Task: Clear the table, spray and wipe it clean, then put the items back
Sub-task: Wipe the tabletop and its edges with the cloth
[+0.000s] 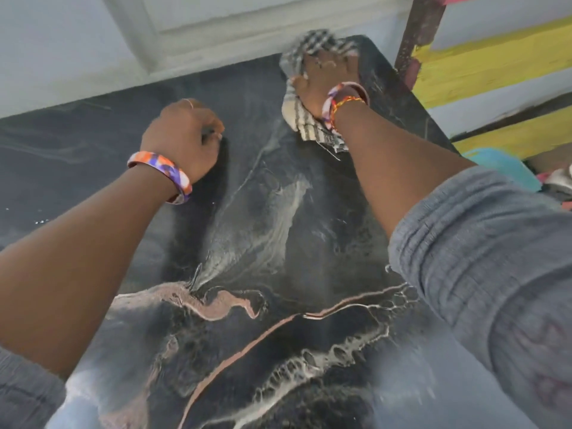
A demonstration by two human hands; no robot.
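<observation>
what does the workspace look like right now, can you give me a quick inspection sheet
surface: black marbled table, streaky wet film across the middle
job's things: checked cloth at the far right corner; no spray bottle seen
clutter: nothing seen on the table
grippers: right hand pressing flat on the cloth; left hand fisted, resting on the table
cables: nothing seen
surroundings: white panelled wall behind, yellow boards to the right

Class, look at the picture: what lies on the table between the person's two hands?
Nothing: head view shows bare, streaky tabletop between left hand and right hand, which presses the cloth.
</observation>
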